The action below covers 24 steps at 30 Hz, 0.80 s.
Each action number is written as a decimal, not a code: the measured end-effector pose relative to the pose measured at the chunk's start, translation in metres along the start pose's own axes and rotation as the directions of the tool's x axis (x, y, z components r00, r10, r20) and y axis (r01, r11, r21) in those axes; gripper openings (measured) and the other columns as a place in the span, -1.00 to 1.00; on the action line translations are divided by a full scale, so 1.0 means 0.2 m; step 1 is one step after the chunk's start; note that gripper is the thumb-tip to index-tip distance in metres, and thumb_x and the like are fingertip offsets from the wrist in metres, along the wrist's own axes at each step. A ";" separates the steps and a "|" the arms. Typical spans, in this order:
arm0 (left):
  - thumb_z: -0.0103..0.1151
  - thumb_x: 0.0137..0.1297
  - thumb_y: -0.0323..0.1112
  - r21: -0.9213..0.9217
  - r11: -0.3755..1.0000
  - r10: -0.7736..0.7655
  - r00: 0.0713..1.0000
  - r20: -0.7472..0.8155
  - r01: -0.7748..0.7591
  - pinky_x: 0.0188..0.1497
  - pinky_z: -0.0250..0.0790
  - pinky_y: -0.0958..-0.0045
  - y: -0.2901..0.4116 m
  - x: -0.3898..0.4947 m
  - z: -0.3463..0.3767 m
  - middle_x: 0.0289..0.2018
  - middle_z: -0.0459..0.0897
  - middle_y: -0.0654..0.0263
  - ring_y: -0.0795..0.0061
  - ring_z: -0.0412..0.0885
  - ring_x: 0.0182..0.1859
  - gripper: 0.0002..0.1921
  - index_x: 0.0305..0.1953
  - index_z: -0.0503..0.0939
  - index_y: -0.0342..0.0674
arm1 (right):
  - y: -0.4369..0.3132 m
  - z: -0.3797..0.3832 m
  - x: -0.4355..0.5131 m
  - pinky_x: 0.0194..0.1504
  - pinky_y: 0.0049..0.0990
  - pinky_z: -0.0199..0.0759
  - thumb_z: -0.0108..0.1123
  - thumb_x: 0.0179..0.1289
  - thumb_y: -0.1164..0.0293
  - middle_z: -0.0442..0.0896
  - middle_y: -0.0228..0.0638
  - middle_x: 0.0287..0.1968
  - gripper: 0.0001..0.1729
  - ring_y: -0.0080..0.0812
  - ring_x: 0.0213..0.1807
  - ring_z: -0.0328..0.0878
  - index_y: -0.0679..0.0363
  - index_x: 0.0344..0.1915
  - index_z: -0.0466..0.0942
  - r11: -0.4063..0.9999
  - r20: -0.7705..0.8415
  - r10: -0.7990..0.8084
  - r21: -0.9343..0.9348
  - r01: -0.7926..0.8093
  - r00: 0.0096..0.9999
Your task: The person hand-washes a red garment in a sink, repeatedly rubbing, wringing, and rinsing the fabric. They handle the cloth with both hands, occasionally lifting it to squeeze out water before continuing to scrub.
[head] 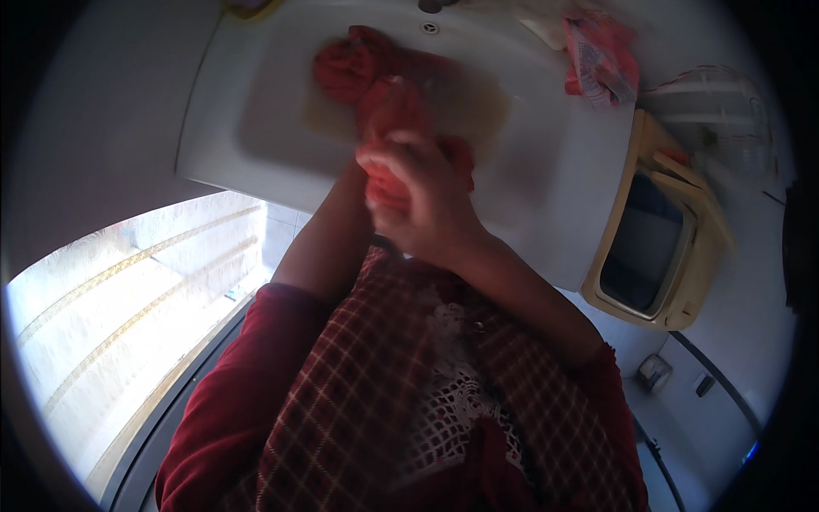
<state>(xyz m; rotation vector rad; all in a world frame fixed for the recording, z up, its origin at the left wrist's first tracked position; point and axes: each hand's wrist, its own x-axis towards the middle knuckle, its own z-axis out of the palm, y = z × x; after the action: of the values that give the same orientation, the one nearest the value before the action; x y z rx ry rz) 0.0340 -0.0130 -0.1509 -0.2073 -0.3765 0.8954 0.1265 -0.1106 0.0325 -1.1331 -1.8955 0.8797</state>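
Observation:
A wet red cloth (pixel 355 67) is bunched in a white washbasin (pixel 537 211), part of it lying in shallow, brownish water (pixel 492 109). My right hand (pixel 425 198) comes in from the right and grips a wad of the cloth above the basin's near side. My left hand (pixel 387 112) reaches further into the basin; it is blurred and largely hidden by the cloth and my right hand, so its fingers cannot be made out. Another fold of the red cloth hangs just right of my right hand.
A pink-red plastic packet (pixel 601 61) lies on the basin's right edge. Beyond it are a clear plastic container (pixel 716 121) and a cream-framed object with a dark panel (pixel 646 243). A drain fitting (pixel 429 27) shows at the far wall. A yellow dish (pixel 253 8) sits at upper left.

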 end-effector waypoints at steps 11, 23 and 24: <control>-0.11 0.51 -0.13 0.672 0.729 0.483 0.598 -0.640 0.130 0.24 0.39 0.18 -0.37 0.12 0.37 0.13 0.52 0.20 0.25 0.51 0.17 -0.66 0.12 0.43 -0.18 | 0.65 -0.10 0.28 -0.14 -0.19 0.47 0.15 0.28 0.14 0.63 -0.11 -0.16 -0.63 -0.06 -0.08 0.58 0.14 -0.06 0.54 0.866 -0.207 0.237 -0.397 -0.303 0.949; -0.20 0.46 0.21 0.517 0.821 0.217 0.706 -0.675 0.242 0.36 0.18 0.08 -0.16 -0.01 0.23 0.20 0.46 0.03 0.17 0.41 0.25 -0.35 0.28 0.31 -0.23 | 0.90 -0.16 -0.02 -0.01 -0.36 0.56 0.19 0.28 0.33 0.63 -0.27 -0.04 -0.62 -0.33 -0.07 0.61 0.17 0.08 0.49 0.211 0.153 0.783 0.847 -0.488 0.603; -0.19 0.46 0.21 0.469 0.847 0.160 0.721 -0.674 0.250 0.32 0.23 0.06 -0.16 0.00 0.22 0.18 0.48 0.02 0.15 0.44 0.22 -0.35 0.27 0.32 -0.24 | 0.82 -0.12 -0.02 0.02 -0.37 0.54 0.20 0.23 0.38 0.63 -0.24 -0.06 -0.62 -0.34 -0.06 0.60 0.17 0.07 0.50 0.255 0.194 0.698 0.832 -0.493 0.689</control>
<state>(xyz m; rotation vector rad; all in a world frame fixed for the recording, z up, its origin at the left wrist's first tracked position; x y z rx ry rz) 0.0402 -0.0320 -0.1005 -0.0027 0.5890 0.7715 0.2139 -0.0493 -0.0947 -1.2004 -0.5153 1.7707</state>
